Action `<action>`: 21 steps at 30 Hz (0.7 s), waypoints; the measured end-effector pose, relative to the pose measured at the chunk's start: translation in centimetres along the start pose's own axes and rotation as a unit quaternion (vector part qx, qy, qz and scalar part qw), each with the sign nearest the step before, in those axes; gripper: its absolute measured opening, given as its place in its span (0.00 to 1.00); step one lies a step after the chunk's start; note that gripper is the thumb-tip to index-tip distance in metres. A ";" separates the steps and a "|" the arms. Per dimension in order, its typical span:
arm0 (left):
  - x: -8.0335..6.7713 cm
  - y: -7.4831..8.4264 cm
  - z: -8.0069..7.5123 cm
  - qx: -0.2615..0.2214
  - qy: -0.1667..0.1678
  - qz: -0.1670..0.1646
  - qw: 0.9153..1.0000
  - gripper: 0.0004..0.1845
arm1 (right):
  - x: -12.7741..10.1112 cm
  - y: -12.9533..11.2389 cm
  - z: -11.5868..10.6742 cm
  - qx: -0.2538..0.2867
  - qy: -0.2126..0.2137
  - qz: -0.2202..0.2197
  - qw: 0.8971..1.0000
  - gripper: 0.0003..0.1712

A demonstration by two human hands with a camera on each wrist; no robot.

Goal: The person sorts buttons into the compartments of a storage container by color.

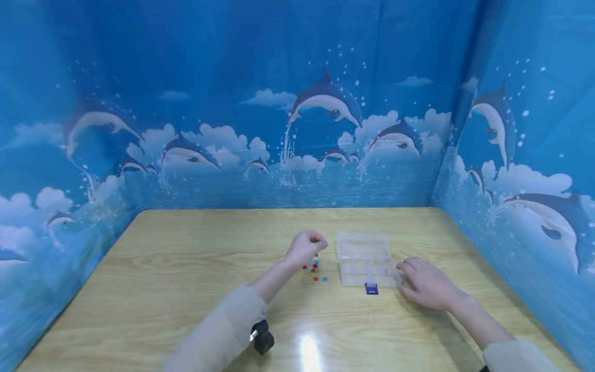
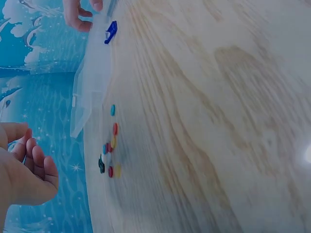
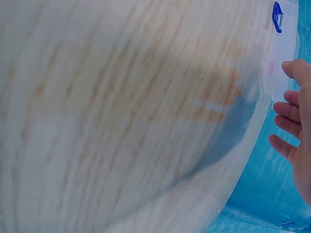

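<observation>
- Nearest the camera, low in the head view, a small black device (image 1: 263, 337) sits at the left sleeve (image 1: 218, 336).
- Left hand (image 1: 304, 248), centre frame, hovers with fingers curled above the coloured beads (image 1: 314, 272); whether it pinches one is not clear, since the left wrist view shows the fingers (image 2: 36, 162) loosely bent with nothing visible between them.
- Beads lie scattered on the wooden table (image 1: 186, 268), just left of the clear compartment box (image 1: 366, 258).
- Right hand (image 1: 425, 283), right of centre, rests relaxed and open on the table, fingertips touching the box's right edge.
- Box's blue latch (image 1: 371, 289) faces the camera.
</observation>
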State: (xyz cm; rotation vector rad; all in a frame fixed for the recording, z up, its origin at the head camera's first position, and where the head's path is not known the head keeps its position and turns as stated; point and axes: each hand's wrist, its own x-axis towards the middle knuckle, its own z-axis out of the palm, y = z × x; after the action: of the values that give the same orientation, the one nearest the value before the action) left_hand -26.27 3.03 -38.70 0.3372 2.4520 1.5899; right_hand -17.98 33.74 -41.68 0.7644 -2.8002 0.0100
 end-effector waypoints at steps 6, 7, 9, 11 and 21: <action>-0.1 -1.1 -0.5 0.005 0.010 -0.001 1.000 0.04 | 0.0 0.0 0.0 -0.002 0.002 -0.004 1.000 0.27; -0.1 -1.3 -0.6 0.005 0.010 -0.001 1.000 0.04 | 0.0 0.0 0.0 -0.002 0.001 -0.003 1.000 0.27; 0.0 -1.7 -0.7 0.004 0.009 -0.004 1.000 0.05 | 0.0 0.0 0.0 0.000 -0.003 0.000 1.000 0.27; 0.0 -2.0 -0.8 0.010 0.010 -0.003 1.000 0.05 | 0.0 0.0 0.0 0.002 -0.007 0.004 1.000 0.28; -0.1 -3.8 -0.4 0.008 0.019 -0.017 1.000 0.04 | 0.1 0.0 -0.1 -0.003 -0.002 -0.008 1.000 0.26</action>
State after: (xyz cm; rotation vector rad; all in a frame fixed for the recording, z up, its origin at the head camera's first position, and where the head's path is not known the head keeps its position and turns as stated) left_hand -26.57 1.14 -42.01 0.2698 2.4857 1.5785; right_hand -18.04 33.72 -41.61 0.7863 -2.7976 -0.0018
